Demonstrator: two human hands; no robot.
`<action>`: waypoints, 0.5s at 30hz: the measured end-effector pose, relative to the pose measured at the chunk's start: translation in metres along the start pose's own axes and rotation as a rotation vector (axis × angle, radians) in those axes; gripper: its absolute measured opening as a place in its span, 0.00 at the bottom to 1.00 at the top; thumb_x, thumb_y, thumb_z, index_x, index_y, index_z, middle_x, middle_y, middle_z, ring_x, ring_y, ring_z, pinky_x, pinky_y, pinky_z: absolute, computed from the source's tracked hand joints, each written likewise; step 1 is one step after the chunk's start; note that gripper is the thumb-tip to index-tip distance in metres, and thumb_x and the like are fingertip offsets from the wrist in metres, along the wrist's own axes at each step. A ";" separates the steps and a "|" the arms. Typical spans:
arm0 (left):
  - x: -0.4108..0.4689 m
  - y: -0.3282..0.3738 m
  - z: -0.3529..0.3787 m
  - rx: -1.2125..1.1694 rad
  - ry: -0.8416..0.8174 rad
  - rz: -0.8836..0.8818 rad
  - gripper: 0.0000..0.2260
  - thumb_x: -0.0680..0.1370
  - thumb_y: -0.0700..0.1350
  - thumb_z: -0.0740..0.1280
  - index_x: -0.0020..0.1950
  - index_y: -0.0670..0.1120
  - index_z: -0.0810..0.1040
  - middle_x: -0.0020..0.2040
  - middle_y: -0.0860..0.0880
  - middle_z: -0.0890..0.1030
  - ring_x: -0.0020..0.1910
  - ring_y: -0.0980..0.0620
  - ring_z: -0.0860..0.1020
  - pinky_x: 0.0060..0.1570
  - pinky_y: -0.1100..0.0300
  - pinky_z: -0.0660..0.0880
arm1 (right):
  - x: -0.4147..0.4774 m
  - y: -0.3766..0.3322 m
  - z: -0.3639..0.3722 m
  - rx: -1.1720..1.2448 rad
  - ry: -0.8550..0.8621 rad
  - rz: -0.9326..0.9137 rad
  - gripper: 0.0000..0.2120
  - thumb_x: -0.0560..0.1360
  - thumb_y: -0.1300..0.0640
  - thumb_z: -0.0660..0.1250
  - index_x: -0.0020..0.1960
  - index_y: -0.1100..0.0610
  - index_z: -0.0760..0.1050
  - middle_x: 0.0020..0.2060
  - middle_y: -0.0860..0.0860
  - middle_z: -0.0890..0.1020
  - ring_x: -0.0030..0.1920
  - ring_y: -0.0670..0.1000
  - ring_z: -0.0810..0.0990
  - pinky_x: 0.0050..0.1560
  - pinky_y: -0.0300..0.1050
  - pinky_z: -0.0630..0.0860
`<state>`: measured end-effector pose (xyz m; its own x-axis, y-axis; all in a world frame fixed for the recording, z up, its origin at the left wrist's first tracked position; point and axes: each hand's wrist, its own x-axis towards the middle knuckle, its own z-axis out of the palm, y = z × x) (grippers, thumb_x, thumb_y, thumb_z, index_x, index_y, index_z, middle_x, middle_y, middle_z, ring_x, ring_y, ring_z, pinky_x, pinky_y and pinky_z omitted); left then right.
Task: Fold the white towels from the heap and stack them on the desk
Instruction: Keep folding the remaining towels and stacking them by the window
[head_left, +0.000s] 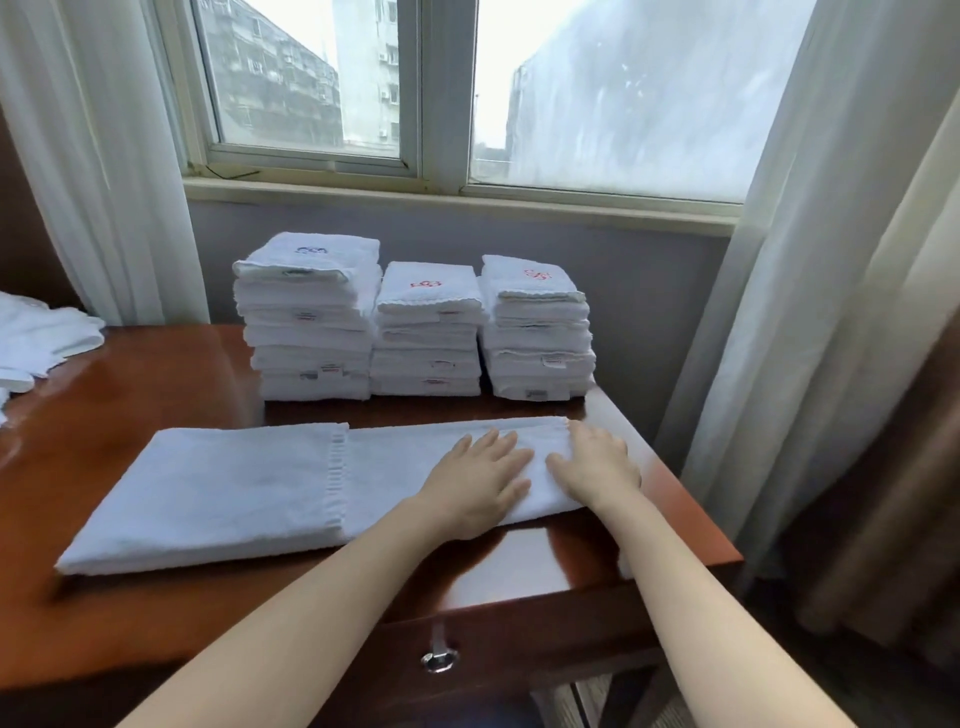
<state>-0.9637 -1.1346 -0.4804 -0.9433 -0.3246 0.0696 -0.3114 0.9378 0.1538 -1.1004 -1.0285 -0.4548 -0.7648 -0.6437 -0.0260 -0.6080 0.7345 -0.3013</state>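
A long, partly folded towel (249, 488) is lying across the front of the desk (156, 374). The left hand (478, 483) is pressing flat on it, fingers spread and holding nothing. The right hand (597, 465) is resting just beside, on the towel's right end, fingers also laid out flat. Three stacks of folded towels (428, 338) are standing behind, and the heap (41, 338) is sitting at the desk's left edge.

- Setting: lodging room, probably a hotel guest room.
- Furniture: polished red-brown wooden table (156, 395), one drawer (519, 629) with a metal pull.
- Window (441, 104): sliding panes, sheer white curtains (104, 156), apartment blocks (270, 78) outside.
- Linen: three stacks of folded white towels (311, 338) with embroidered logos.
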 end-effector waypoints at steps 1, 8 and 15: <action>0.001 -0.001 0.004 0.026 0.000 -0.001 0.23 0.85 0.55 0.48 0.80 0.53 0.56 0.81 0.49 0.52 0.80 0.49 0.48 0.76 0.51 0.44 | 0.003 -0.001 -0.002 0.021 -0.017 0.008 0.25 0.78 0.47 0.60 0.74 0.53 0.64 0.68 0.56 0.70 0.68 0.59 0.68 0.63 0.53 0.70; 0.003 -0.007 0.012 -0.006 0.060 0.003 0.23 0.84 0.56 0.50 0.79 0.54 0.57 0.81 0.51 0.53 0.80 0.50 0.49 0.76 0.52 0.44 | 0.010 -0.005 -0.014 0.024 -0.076 0.043 0.12 0.73 0.50 0.63 0.55 0.53 0.72 0.53 0.50 0.78 0.50 0.54 0.76 0.44 0.45 0.70; 0.009 0.006 -0.024 -0.820 0.138 -0.159 0.13 0.83 0.52 0.59 0.66 0.57 0.75 0.63 0.57 0.78 0.58 0.61 0.76 0.60 0.62 0.70 | 0.007 -0.011 -0.030 0.687 0.006 -0.068 0.17 0.70 0.59 0.69 0.59 0.56 0.77 0.50 0.51 0.81 0.51 0.51 0.79 0.46 0.42 0.73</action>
<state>-0.9717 -1.1349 -0.4550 -0.8560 -0.5076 0.0981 -0.2070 0.5104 0.8347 -1.1056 -1.0343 -0.4226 -0.7323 -0.6807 0.0189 -0.3831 0.3890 -0.8378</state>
